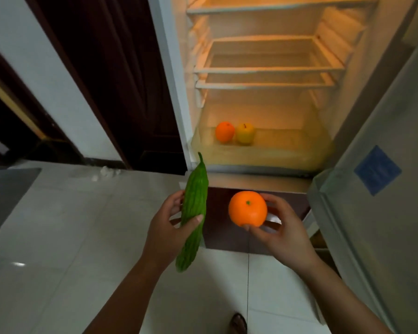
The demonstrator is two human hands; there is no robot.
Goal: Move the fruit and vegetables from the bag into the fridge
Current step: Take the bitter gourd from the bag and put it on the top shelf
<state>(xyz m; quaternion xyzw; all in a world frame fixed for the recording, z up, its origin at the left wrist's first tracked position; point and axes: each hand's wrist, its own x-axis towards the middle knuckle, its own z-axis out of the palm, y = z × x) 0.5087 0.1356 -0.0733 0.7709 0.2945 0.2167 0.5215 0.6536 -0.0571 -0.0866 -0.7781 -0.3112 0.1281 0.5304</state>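
Note:
My left hand [165,227] grips a long green bitter gourd [194,213] around its middle, its pointed tip aimed up at the fridge. My right hand [282,227] holds an orange [247,209] with fingertips and thumb, stem side facing me. Both are held in front of the open fridge [179,92], below its lit compartment. Inside, on the bottom level [287,145], another orange [224,131] and a yellow apple [245,133] sit side by side at the left. The bag is out of view.
The fridge door [384,189] stands swung open at the right, with a blue sticker on it. Several bare wire shelves [268,69] sit above the fruit. A dark lower drawer front [227,227] is behind my hands. A dark wooden door [106,80] and white tiled floor [70,237] lie to the left.

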